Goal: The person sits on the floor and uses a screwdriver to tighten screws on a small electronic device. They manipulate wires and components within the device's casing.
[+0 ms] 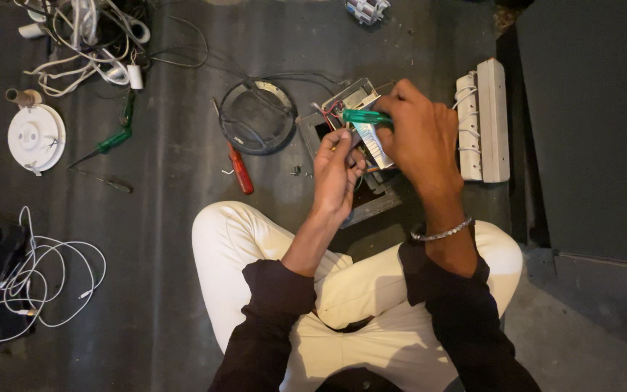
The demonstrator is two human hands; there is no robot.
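Right hand (419, 138): clamped on green-handled screwdriver (363, 116), over metal box (353, 131).
Left hand (337, 170): fingers closed, pinching box's near edge.
Red screwdriver (240, 168): left of box.

No packages, signs or screens are visible near the hands; no label can be made out on the tools, cables and parts lying on the floor.

Right hand (419, 134) gripping green-handled screwdriver (363, 117), left hand (337, 174) pinching part beside metal module (361, 120), red screwdriver (240, 168) nearby
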